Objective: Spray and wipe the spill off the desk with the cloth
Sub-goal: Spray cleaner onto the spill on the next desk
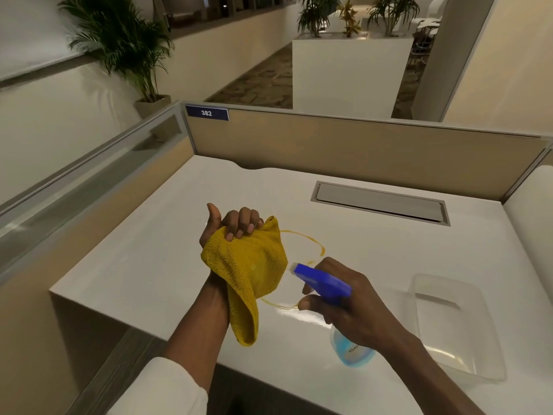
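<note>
A yellow-brown ring of spilled liquid lies on the white desk, partly hidden by what I hold. My left hand is raised above the desk and grips a yellow cloth, which hangs down over my wrist. My right hand holds a spray bottle with a blue trigger head and a clear body of pale blue liquid. Its nozzle points left at the cloth, just short of touching it. A wet sheen shows on the desk below the nozzle.
A clear plastic tray rests on the desk at the right. A grey cable hatch is set into the desk at the back. Tan partition panels wall the desk at the back and left. Its front edge is close to me.
</note>
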A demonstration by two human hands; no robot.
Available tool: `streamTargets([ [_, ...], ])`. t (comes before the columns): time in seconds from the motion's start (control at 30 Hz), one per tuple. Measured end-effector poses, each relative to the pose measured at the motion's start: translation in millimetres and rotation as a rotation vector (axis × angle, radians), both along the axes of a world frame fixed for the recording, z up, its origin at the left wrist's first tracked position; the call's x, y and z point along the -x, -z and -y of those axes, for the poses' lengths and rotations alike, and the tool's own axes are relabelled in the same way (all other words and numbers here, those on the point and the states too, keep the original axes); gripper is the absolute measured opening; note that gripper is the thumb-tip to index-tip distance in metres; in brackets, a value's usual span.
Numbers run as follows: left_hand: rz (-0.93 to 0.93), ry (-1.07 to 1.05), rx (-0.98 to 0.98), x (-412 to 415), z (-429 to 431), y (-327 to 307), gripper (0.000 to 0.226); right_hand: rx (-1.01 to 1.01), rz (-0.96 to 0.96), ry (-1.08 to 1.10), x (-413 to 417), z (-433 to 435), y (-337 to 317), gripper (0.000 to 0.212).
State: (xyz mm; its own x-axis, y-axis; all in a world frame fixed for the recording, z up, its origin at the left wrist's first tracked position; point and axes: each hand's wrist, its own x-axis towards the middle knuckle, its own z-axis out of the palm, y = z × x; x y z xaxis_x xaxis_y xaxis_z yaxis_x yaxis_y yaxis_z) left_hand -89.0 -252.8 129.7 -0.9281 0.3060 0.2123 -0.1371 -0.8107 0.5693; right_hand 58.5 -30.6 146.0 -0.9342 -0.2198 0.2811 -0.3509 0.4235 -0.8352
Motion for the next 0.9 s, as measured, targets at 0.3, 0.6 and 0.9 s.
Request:
streamTargets([
  [0.3, 0.013, -0.016, 0.000, 2.8, 11.2, 0.9, 0.089, 0.158, 0.079, 0.130, 0.3, -12.4, -7.0, 0.049],
  [0.6, -0.013, 0.019, -0.017, 6.5, 4.1, 3.0, 0.087, 0.035, 0.050, 0.060, -8.0, -9.3, 2.8, 0.050],
  [0.9, -0.020, 0.034, -0.026, 9.3, -0.5, 6.0, 0.079, 0.109, 0.091, 0.110, -9.4, -13.5, 11.1, 0.052],
])
